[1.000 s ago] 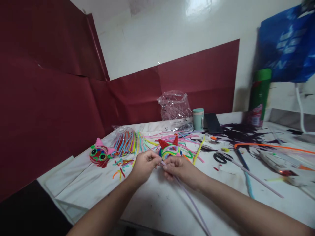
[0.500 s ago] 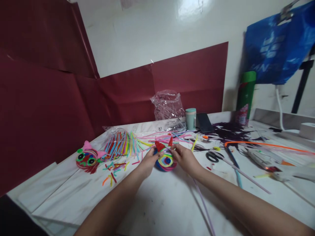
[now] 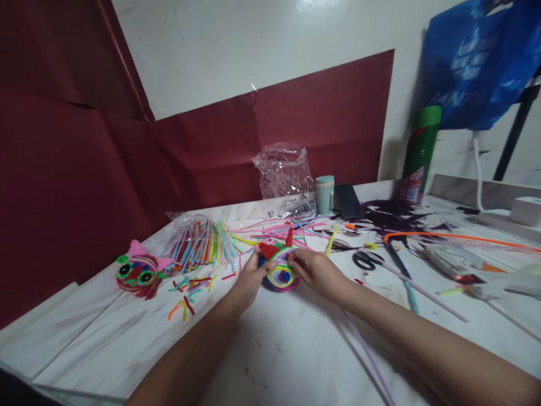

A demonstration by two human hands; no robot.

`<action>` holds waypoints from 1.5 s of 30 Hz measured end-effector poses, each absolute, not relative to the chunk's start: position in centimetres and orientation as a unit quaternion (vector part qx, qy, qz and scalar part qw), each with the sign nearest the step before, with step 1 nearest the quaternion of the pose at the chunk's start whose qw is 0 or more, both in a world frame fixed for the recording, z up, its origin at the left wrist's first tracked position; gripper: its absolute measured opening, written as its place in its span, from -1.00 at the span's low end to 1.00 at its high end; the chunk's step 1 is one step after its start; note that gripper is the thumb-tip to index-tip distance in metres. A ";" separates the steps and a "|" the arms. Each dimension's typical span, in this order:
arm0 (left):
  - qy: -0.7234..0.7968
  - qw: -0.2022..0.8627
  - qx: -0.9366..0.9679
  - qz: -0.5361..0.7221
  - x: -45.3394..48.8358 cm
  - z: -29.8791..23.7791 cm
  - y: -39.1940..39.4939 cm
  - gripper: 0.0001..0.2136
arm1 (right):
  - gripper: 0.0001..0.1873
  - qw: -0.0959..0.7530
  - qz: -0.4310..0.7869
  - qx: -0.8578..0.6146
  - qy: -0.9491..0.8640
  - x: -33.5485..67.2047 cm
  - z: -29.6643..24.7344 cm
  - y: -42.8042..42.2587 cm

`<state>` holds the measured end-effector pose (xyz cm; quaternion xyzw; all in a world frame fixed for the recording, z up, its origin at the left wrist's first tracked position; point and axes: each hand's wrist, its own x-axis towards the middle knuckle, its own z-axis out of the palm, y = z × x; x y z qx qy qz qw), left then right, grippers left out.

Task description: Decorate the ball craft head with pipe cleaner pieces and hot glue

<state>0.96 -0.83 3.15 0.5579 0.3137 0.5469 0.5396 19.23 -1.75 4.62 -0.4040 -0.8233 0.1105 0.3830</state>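
A round figure point(image 3: 282, 275) coiled from coloured pipe cleaners, with two red ears, stands on the white table point(image 3: 296, 349) in front of me. My left hand point(image 3: 249, 279) grips its left side with closed fingers. My right hand point(image 3: 315, 269) pinches its top right edge, where a pale lilac pipe cleaner point(image 3: 367, 361) starts and trails back under my right forearm toward the near edge.
A finished red and pink pipe-cleaner face point(image 3: 138, 273) lies at the left. A bag of coloured stems point(image 3: 198, 243), cut scraps point(image 3: 186, 293), scissors point(image 3: 367, 260), a glue gun point(image 3: 454, 268), an orange stem point(image 3: 456, 238), a clear bag point(image 3: 284, 175), a small cup point(image 3: 324, 194) and a phone point(image 3: 347, 201) lie around.
Both hands moved forward from near me onto the coiled figure, which was tipped so its spiral face shows. The lilac stem went with the right hand. The camera turned slightly left.
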 end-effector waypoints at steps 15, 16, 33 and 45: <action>0.344 0.470 0.586 0.564 1.4 3.2 -1.4 -0.62 | -0.88 0.407 0.198 -0.430 -0.781 19.0 5.0 -1.8; 0.343 0.465 0.593 0.560 1.4 3.2 -1.4 -0.62 | -0.89 0.405 0.191 -0.437 -0.780 19.0 5.1 -1.9; 0.375 0.461 0.544 0.593 1.4 2.4 -1.0 -0.59 | -0.95 0.378 0.200 -0.408 -0.807 19.0 5.2 -2.5; 0.352 0.468 0.578 0.568 1.3 2.4 -1.2 -0.58 | -0.93 0.406 0.293 -0.413 -0.761 19.4 5.1 -1.5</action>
